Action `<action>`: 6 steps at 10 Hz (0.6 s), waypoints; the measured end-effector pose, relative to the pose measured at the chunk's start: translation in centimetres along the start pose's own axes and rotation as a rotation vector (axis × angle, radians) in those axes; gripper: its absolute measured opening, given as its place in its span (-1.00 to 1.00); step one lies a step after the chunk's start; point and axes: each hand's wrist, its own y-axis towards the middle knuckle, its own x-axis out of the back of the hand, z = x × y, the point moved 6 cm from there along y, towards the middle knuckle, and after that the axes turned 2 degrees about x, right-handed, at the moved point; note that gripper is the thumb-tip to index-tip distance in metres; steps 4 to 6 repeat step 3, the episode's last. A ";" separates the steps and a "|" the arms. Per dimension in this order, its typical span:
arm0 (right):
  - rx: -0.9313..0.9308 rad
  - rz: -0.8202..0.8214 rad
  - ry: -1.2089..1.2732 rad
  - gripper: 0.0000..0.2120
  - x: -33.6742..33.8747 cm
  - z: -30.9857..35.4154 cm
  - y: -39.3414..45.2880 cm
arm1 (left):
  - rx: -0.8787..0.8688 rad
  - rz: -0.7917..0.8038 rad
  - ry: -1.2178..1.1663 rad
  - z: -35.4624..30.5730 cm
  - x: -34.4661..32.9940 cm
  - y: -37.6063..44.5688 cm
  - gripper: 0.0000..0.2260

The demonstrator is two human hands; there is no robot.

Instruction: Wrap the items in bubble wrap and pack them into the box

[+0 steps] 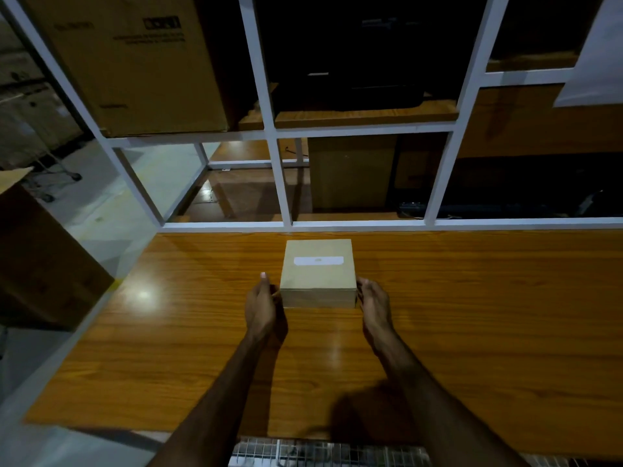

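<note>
A small closed cardboard box with a white label on its lid sits on the wooden table, near the far edge. My left hand is at the box's left side with the thumb pointing up. One fingertip touches the lower left edge, and the other fingers are hidden. My right hand is against the front right corner, with bent fingers on the side wall. No bubble wrap or loose items are in view.
A white metal shelf frame rises just behind the table, holding large cardboard boxes and dark items. Another brown carton stands on the floor at the left. A wire grid lies below the table's near edge.
</note>
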 end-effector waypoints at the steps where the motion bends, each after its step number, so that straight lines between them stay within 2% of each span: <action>1: 0.066 -0.027 -0.101 -0.70 1.7 3.6 -1.1 | -0.054 -0.057 0.152 -1.5 1.3 -0.5 -0.62; 2: 0.144 -0.071 -0.137 -0.68 3.2 8.4 -1.1 | -0.235 -0.029 0.282 -5.6 0.8 -1.5 -0.73; 3: 0.292 -0.050 -0.316 -0.59 4.3 14.0 -1.1 | -0.388 -0.016 0.418 -10.2 -0.3 -2.0 -0.72; 6: 0.292 -0.050 -0.316 -0.59 4.3 14.0 -1.1 | -0.388 -0.016 0.418 -10.2 -0.3 -2.0 -0.72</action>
